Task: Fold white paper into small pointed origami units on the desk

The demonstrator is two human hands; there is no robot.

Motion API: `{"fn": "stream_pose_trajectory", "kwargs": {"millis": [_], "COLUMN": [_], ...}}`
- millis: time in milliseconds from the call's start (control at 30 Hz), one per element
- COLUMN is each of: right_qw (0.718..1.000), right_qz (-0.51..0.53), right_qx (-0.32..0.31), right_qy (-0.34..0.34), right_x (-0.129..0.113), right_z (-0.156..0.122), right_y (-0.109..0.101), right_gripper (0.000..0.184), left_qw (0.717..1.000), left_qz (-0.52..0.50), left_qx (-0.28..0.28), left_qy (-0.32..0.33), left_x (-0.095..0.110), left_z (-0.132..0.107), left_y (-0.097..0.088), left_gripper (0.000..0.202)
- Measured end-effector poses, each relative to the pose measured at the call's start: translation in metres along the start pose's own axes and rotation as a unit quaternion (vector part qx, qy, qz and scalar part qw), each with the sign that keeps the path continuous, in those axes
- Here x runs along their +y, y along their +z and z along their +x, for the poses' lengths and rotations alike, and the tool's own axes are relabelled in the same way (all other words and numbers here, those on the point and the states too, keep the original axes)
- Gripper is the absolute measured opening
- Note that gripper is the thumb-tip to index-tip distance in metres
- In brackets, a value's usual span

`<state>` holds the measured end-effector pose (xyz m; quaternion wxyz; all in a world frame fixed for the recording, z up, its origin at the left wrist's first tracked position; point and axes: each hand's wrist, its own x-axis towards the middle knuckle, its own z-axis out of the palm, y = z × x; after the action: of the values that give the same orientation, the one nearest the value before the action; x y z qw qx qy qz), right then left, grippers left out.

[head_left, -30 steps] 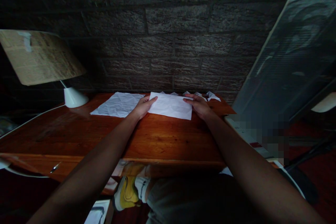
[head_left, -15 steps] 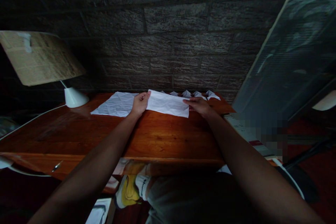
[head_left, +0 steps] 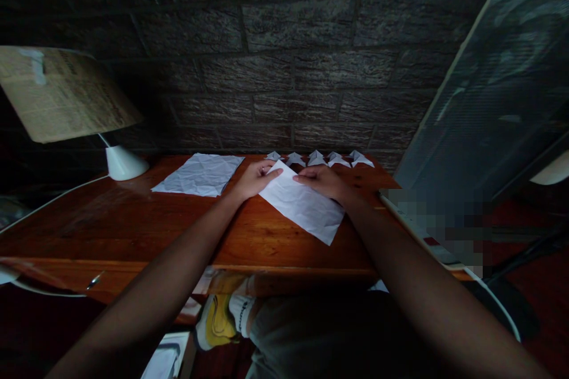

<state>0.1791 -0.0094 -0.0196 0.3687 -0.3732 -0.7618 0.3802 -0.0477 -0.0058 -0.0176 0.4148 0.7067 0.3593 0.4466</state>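
**As the left hand [head_left: 258, 180] and right hand [head_left: 320, 180] share a white sheet [head_left: 306, 204], five folded papers [head_left: 316, 157] sit beyond**

While the left hand closes on the far left corner of the white sheet, its thumb lies across the top face, close to the edge. The right hand is narrow too, its thumb and curled fingers gripping the sheet's upper edge just to the right of that corner, so that only a short gap parts the two hands. The sheet slants from between them toward the person, its lowest corner pointing at the front edge of the worktop [head_left: 267, 249]; whether that corner touches the wood is hard to tell.

Just beyond the hands, the five folded papers form a row along the foot of the dark brick wall [head_left: 293, 71], the leftmost partly hidden by the left hand. To the left of the left hand, and apart from it, a creased sheet [head_left: 200, 174] lies flat on the worktop. Farther left stands a lamp [head_left: 73, 95] with a brown shade and a white base. Below the hands, under the worktop's front edge, show a yellow shoe [head_left: 217, 320] and a white sock [head_left: 241, 314].
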Motion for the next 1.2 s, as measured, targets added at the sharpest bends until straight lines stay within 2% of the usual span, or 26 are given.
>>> {"fn": "stream_pose_trajectory", "kwargs": {"millis": [167, 367, 500, 600, 700, 900, 1033, 1133, 1200], "right_qw": [1.000, 0.999, 0.995, 0.986, 0.982, 0.976, 0.986, 0.997, 0.993], "right_qz": [0.007, -0.029, -0.099, -0.167, -0.188, -0.211, -0.153, -0.017, 0.081], "right_qx": [-0.027, -0.011, 0.009, -0.004, -0.026, 0.045, 0.068, 0.079, 0.075], "right_qy": [-0.001, 0.020, -0.001, -0.005, -0.010, -0.005, 0.002, 0.011, 0.039], "right_x": [-0.013, -0.021, -0.018, -0.011, -0.003, 0.000, 0.001, 0.000, -0.001], "right_z": [-0.002, -0.001, 0.001, 0.002, 0.002, 0.002, 0.000, 0.001, 0.001], "right_y": [0.010, 0.017, 0.015, 0.009, 0.003, -0.005, -0.006, -0.003, 0.000], "right_gripper": [0.032, 0.038, 0.044, 0.045, 0.046, 0.050, 0.047, 0.036, 0.036], "left_qw": [0.998, 0.985, 0.953, 0.932, 0.921, 0.917, 0.924, 0.920, 0.910], "left_qz": [0.058, 0.130, 0.234, 0.288, 0.298, 0.288, 0.250, 0.233, 0.232], "left_qx": [0.012, 0.094, 0.159, 0.202, 0.242, 0.265, 0.281, 0.311, 0.339], "left_qy": [0.029, 0.066, 0.104, 0.092, 0.069, 0.074, 0.064, 0.055, 0.044], "left_x": [0.002, 0.002, -0.002, -0.007, -0.012, -0.012, -0.012, -0.014, -0.015], "left_z": [-0.002, 0.001, 0.005, 0.006, 0.005, 0.006, 0.007, 0.006, 0.005], "left_y": [0.001, 0.003, -0.008, -0.024, -0.037, -0.035, -0.032, -0.034, -0.036], "left_gripper": [0.037, 0.039, 0.039, 0.041, 0.042, 0.041, 0.045, 0.046, 0.045]}}
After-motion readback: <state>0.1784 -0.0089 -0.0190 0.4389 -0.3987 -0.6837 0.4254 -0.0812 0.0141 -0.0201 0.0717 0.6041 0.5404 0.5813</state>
